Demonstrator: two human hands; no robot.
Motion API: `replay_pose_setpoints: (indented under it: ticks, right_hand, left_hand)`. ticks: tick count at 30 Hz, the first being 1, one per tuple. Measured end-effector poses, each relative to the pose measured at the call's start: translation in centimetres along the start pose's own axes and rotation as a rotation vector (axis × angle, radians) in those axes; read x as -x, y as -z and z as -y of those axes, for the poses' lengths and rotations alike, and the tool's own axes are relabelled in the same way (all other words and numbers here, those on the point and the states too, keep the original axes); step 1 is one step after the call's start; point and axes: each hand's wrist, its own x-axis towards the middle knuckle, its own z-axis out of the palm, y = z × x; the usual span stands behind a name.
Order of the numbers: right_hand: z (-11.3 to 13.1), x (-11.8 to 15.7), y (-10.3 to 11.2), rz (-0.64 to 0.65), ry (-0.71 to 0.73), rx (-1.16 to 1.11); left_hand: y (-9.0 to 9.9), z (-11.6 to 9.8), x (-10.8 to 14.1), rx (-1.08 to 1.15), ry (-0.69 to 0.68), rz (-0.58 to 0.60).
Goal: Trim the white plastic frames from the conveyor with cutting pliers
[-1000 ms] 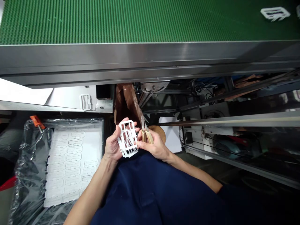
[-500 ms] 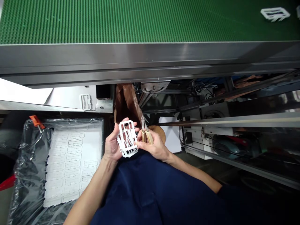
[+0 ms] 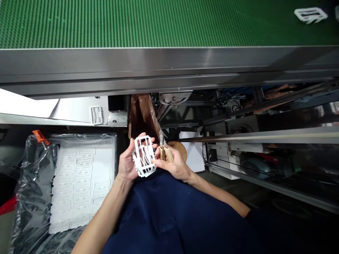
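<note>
White plastic frame parts [image 3: 139,168] lie stacked in my left hand [image 3: 127,164], whose fingers support them from behind. My right hand [image 3: 177,165] grips a pair of nippers [image 3: 167,153] with tan handles, jaws pointing up and away. Its thumb and fingertip also reach the right edge of the top white frame. Just beyond both hands hangs a brown plastic bag [image 3: 141,111] with its mouth open.
A green conveyor belt [image 3: 132,24] with a metal side rail [image 3: 169,67] runs across the top, carrying a white part [image 3: 310,15]. At left, a plastic-lined box [image 3: 23,187] holds rows of white parts [image 3: 82,185]. Another frame [image 3: 96,115] rests on a ledge.
Almost nothing differs. Both hands stay in place with the white frames and the nippers; the view has shifted very slightly.
</note>
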Motion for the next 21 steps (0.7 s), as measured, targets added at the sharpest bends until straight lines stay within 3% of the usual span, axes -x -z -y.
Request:
replay_pose_setpoints:
  ticks: [21]
  right_hand:
    - [-0.26, -0.08, 0.03, -0.008, 0.005, -0.021]
  left_hand:
    - [-0.03, 0.04, -0.12, 0.008, -0.039, 0.004]
